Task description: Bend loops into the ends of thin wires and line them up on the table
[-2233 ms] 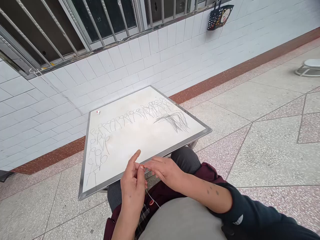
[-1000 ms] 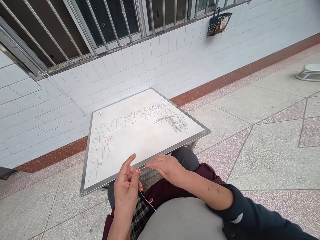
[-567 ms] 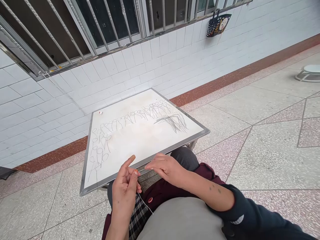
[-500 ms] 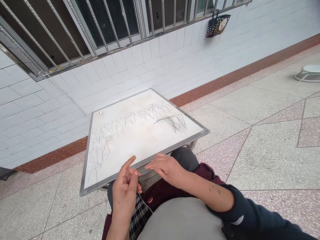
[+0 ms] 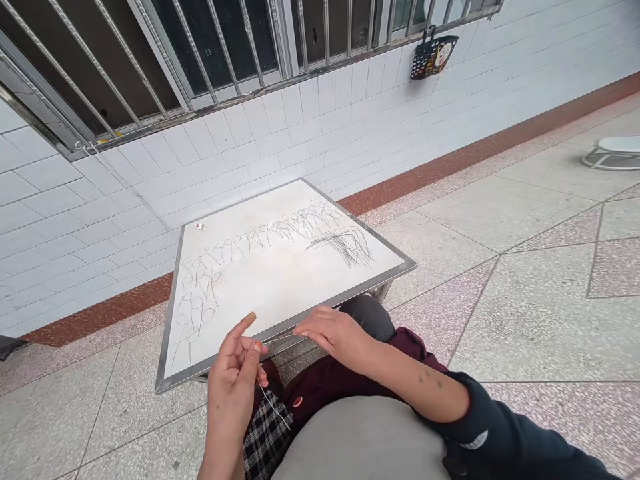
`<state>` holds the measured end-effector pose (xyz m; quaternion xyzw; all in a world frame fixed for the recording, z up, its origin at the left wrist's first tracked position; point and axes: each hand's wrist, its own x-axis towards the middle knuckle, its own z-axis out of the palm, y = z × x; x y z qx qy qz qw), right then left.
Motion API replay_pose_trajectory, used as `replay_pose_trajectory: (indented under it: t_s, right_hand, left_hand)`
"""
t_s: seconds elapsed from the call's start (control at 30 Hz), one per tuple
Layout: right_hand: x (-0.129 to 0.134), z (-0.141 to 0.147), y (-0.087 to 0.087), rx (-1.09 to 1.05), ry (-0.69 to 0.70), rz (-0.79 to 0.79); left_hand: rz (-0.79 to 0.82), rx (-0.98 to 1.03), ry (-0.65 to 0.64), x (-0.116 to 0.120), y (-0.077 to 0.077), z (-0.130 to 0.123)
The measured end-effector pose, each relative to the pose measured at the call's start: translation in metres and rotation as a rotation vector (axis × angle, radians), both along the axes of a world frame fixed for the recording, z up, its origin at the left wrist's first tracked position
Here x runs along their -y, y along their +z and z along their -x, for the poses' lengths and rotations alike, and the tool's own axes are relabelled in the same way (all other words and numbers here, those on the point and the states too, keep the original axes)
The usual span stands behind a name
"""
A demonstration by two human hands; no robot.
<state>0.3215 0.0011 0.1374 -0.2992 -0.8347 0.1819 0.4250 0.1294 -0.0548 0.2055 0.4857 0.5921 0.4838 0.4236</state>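
A thin pale cord (image 5: 279,339) is stretched between my two hands, just above the near edge of the table. My left hand (image 5: 235,373) pinches it between thumb and fingers, with the index finger pointing up and a tan wrap on its tip. The cord's loose tail (image 5: 274,405) hangs from that hand over the checked cloth on my lap. My right hand (image 5: 333,333) holds the cord's other end at its closed fingertips. On the white tabletop (image 5: 260,287), several dark looped strands with trailing ends lie in a curved row. A bundle of loose dark strands (image 5: 347,245) lies to the right.
A small red and white item (image 5: 200,227) lies at the table's far left corner. Behind stands a white tiled wall with a barred window (image 5: 215,50). A black patterned basket (image 5: 434,57) hangs from the bars. A white stool (image 5: 615,152) stands far right.
My left hand has moved left and slightly down, away from my right hand. The gap between them is wider, and more cord shows stretched across it.
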Motion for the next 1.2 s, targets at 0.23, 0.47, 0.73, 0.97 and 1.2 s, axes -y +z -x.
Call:
replay_pose_trajectory:
  t_s: [0.23, 0.47, 0.73, 0.97, 1.2]
  right_hand:
    - [-0.008, -0.017, -0.001, 0.046, -0.055, -0.021]
    - [-0.02, -0.039, 0.0, -0.011, -0.249, 0.106]
    - [-0.004, 0.001, 0.022, 0.004, 0.147, 0.239]
    - [-0.01, 0.001, -0.005, 0.023, -0.004, 0.332]
    - [-0.02, -0.009, -0.021, -0.108, -0.128, 0.493]
  left_hand:
    - [-0.08, 0.023, 0.087, -0.003, 0.001, 0.019]
    - [-0.124, 0.063, 0.147, -0.004, 0.005, 0.046]
    - [-0.056, -0.153, 0.075, -0.011, 0.007, 0.019]
    - [-0.031, -0.069, -0.004, -0.028, -0.004, 0.007]
    - [0.107, 0.225, -0.125, -0.042, -0.03, 0.011]
